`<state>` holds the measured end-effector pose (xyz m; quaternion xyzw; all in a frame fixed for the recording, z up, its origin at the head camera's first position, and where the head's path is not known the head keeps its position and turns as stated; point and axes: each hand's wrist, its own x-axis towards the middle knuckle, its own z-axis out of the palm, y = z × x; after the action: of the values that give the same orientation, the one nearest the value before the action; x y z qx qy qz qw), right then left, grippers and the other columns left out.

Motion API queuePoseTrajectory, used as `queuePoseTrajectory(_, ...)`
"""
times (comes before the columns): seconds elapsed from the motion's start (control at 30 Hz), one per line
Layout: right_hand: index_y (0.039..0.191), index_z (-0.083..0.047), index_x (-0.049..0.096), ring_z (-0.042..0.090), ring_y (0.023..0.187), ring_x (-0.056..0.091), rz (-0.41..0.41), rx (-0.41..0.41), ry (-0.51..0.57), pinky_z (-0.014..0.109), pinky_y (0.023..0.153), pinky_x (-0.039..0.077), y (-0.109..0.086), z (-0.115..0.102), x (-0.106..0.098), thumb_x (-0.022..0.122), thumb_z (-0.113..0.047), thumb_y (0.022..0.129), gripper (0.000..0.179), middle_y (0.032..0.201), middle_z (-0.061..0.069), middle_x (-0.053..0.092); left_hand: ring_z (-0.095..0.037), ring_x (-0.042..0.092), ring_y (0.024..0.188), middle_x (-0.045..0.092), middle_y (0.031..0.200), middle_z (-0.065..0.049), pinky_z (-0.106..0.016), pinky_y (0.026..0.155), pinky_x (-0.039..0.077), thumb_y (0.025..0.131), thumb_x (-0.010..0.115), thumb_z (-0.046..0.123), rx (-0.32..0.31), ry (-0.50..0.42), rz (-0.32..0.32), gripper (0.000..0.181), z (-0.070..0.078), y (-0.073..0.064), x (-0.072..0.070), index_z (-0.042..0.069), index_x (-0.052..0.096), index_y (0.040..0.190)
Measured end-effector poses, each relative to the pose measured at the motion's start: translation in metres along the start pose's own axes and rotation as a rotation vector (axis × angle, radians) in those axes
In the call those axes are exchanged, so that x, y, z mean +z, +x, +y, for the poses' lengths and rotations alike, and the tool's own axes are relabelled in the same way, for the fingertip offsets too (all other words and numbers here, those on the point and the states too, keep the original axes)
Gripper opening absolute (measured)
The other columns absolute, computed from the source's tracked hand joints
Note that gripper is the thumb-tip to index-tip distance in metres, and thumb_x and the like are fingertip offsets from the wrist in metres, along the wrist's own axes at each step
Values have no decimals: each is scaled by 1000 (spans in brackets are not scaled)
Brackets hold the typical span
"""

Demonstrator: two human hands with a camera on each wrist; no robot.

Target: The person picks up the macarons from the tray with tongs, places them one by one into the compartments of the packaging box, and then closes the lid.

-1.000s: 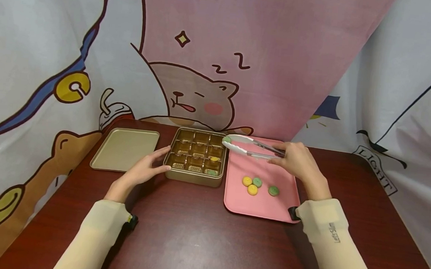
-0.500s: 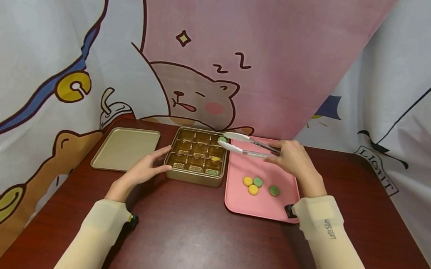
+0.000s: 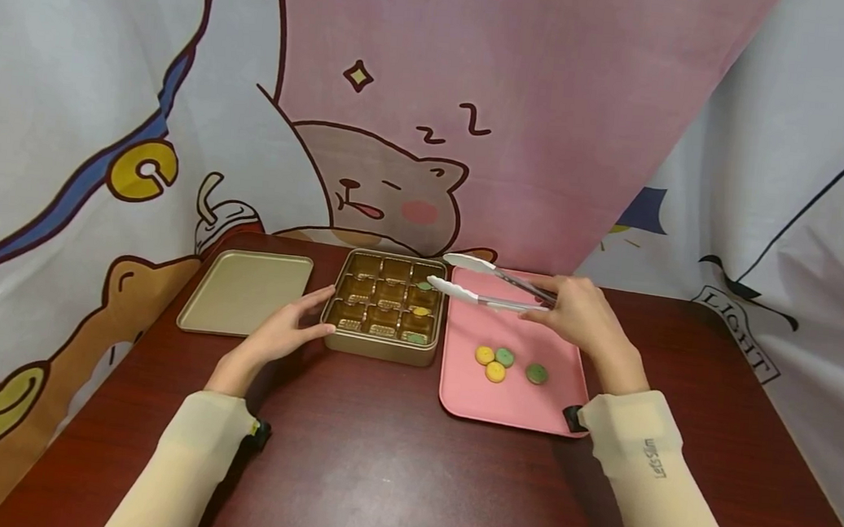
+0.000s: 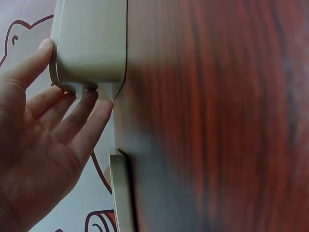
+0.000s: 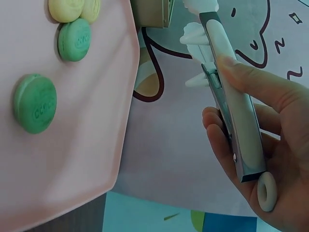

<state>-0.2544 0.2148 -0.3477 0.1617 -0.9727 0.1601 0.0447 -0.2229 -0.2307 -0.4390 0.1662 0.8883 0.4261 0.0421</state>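
My left hand (image 3: 280, 337) rests its fingertips and thumb against the left side of a gold tin (image 3: 379, 349), its fingers fairly straight. Inside the tin is a divided insert; its right column holds a green macaron (image 3: 424, 286) at the back, a yellow macaron (image 3: 420, 311) in the middle and another green one at the front. My right hand (image 3: 580, 315) grips a pair of tongs (image 3: 502, 303) with white tips. Their tips stand apart above the tin's right edge, with nothing between them. In the right wrist view, thumb and fingers wrap the tongs' handle (image 5: 236, 116).
Right of the tin lies a pink tray (image 3: 508, 404) bearing two yellow macarons (image 3: 495, 372) and two green macarons (image 3: 536, 373). A flat gold lid (image 3: 243, 292) lies left of the tin. A printed cloth (image 3: 549, 125) hangs behind the table.
The tongs carried a green macaron left over the tin's back right compartment and let it go there. Their tips have since parted wider. My left hand has kept its place.
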Motion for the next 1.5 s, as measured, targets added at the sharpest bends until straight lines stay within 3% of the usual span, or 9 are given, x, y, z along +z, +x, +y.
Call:
queuePoseTrajectory(0.23,133,-16,66,30,84,63,22,-22,-14,48,75,49,-15,6,-8,84,-32,79,58,105,19,74,-43,39,143,27,164,-18,-59,116,33,96,66,20,8,-5,-2,73,1,0,0,3,29,156)
queuePoseTrajectory(0.5,133,-2,63,41,111,63,-9,32,3,59,92,50,-34,14,-14,83,-32,80,64,125,26,66,-43,40,142,28,164,-17,-59,115,34,96,67,21,18,10,2,73,0,-1,0,4,30,157)
queuePoseTrajectory(1.1,124,-1,69,33,90,65,6,38,-9,49,73,54,-87,44,-18,86,-35,77,60,109,24,72,-43,41,142,28,163,-18,-60,113,36,97,66,22,10,2,0,72,-4,0,-2,6,30,157)
queuePoseTrajectory(1.33,120,-1,71,25,80,62,18,52,-36,36,65,47,-107,61,-15,87,-35,74,60,102,20,74,-43,41,141,29,163,-18,-60,112,37,97,65,23,10,3,0,71,-5,0,-1,6,30,157)
queuePoseTrajectory(1.5,116,-3,73,22,77,61,28,53,-54,35,63,46,-122,72,-15,89,-37,70,59,97,18,75,-44,41,141,28,163,-18,-60,112,37,98,65,23,14,1,-7,71,-6,1,0,5,30,157)
